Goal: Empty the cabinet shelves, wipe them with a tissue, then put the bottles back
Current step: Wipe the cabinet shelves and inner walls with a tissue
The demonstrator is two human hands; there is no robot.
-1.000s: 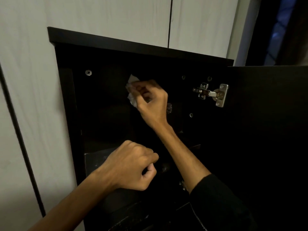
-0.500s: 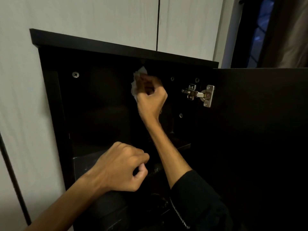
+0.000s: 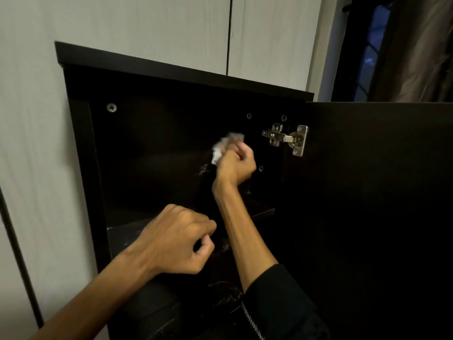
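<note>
My right hand is reached deep into the upper compartment of the dark cabinet, its grip closed tight around a crumpled white tissue. The tissue sticks out above and to the left of my knuckles, up against the cabinet's dark inner wall, though I cannot tell for sure whether it touches. Just left of my wrist there is a pale speckled smear on that wall. My left hand hovers lower and nearer to me, in front of the shelf; its fingers are curled in, thumb tip close to the forefinger, and I see nothing held in that grip. The shelf edge shows faint pale streaks. To the right, the cabinet door stands open, hung on a metal hinge just right of my tissue hand. A cross-head screw sits high on the left of the inner wall. My right forearm comes out of a black sleeve. I see no bottles in this compartment.
</note>
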